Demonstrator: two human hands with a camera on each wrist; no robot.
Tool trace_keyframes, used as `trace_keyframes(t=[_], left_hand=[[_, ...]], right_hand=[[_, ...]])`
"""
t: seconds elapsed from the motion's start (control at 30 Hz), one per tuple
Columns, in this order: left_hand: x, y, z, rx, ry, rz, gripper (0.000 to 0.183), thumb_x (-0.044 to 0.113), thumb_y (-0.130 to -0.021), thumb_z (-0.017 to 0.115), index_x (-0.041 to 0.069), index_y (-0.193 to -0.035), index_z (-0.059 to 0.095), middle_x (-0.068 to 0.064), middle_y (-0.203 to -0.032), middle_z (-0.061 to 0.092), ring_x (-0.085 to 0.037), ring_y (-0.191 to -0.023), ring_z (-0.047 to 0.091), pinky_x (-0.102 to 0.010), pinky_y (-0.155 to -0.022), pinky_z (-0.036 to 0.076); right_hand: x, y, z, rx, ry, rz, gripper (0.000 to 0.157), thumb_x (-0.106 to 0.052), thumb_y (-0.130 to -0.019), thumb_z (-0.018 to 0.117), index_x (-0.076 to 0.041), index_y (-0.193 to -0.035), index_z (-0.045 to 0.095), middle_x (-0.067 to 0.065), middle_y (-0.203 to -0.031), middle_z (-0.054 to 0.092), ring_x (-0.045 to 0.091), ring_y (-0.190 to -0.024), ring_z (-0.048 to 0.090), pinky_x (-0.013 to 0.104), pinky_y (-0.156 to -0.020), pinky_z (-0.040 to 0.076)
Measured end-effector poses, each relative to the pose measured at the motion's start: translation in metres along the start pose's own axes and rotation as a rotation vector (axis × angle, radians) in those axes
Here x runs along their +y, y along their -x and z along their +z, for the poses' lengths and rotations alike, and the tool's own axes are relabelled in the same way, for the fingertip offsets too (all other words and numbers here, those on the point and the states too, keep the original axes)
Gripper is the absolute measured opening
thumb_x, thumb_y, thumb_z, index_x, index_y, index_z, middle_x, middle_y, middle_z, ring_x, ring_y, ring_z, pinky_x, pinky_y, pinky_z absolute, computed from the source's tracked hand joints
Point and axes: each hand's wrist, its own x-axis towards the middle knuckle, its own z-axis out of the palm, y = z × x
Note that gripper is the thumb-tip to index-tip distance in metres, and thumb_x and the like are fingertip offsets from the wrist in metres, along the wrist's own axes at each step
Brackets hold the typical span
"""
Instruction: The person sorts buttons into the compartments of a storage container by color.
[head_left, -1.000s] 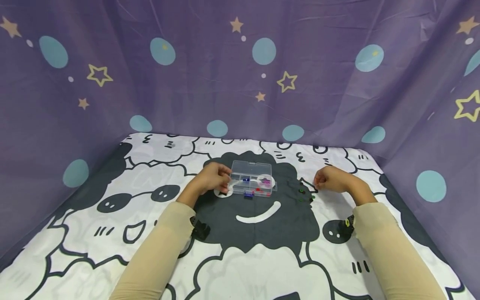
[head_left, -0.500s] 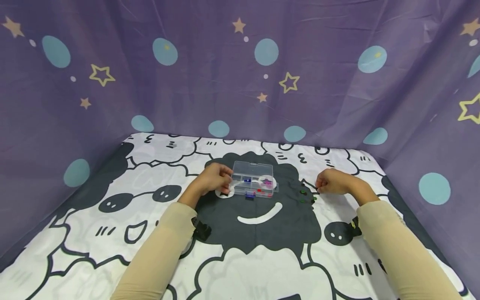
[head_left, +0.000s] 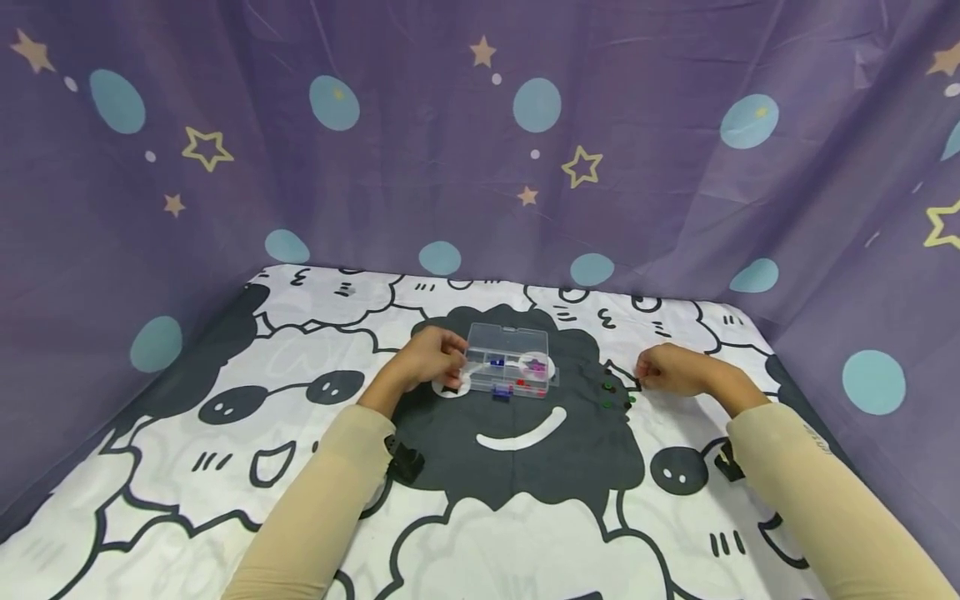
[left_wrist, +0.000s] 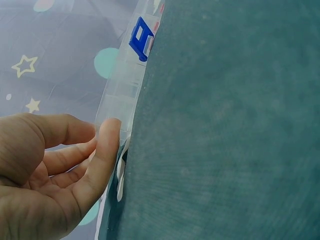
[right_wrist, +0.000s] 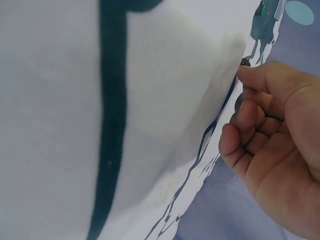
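Note:
An open clear plastic compartment box (head_left: 506, 362) with a blue latch (left_wrist: 141, 39) stands on the dark patch of the cloth. My left hand (head_left: 431, 357) grips its left end, thumb and index finger at the corner. Small blue, pink and red pieces lie in the compartments. To the right of the box, my right hand (head_left: 671, 369) is low over the cloth, its other fingers curled. A small dark, round piece (right_wrist: 245, 62) shows at its thumb tip, apparently pinched; the index fingertip is hidden. Several loose green and dark pieces (head_left: 608, 387) lie just left of this hand.
The cloth (head_left: 525, 542) has a black-and-white sheep print. White round patches (head_left: 452, 385) show at the box's left end. A purple curtain (head_left: 465, 167) with stars and blue ovals hangs behind and at both sides. Dark wrist devices (head_left: 406, 460) sit at the sleeves.
My right hand has shifted slightly toward me, and its forearm has swung outward to the right. The left hand keeps its grip on the box. The whole head view drifts slightly right.

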Motion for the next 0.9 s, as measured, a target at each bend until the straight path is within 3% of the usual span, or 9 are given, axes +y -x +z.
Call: trace_keyframes(t=[0.37,0.6,0.9], left_hand=[[-0.001,0.000,0.000,0.002,-0.008,0.002,0.032,-0.004,-0.099,0.059,-0.009,-0.130,0.060,-0.022,-0.106,0.064,-0.019,-0.064,0.069,-0.032,-0.063,0.065],[-0.002,0.001,0.001,0.003,-0.015,-0.007,0.032,-0.004,-0.099,0.059,-0.008,-0.131,0.060,-0.023,-0.107,0.064,-0.020,-0.065,0.069,-0.034,-0.064,0.065],[-0.001,0.000,0.000,0.004,-0.015,-0.001,0.033,-0.004,-0.099,0.058,-0.009,-0.132,0.059,-0.024,-0.108,0.064,-0.020,-0.065,0.070,-0.033,-0.063,0.065]], right_hand=[[-0.004,0.001,0.002,0.030,-0.014,-0.033,0.004,-0.004,-0.097,0.063,-0.004,-0.094,0.066,-0.005,-0.080,0.059,0.009,-0.072,0.051,0.028,-0.067,0.048],[-0.014,-0.004,0.002,0.019,-0.023,-0.097,0.014,0.002,-0.095,0.060,-0.008,-0.087,0.061,-0.009,-0.068,0.046,0.004,-0.060,0.040,0.023,-0.060,0.038],[-0.033,-0.018,-0.001,0.034,0.003,-0.149,0.012,0.005,-0.095,0.058,-0.005,-0.092,0.065,-0.009,-0.065,0.049,0.004,-0.058,0.043,0.024,-0.062,0.043]])
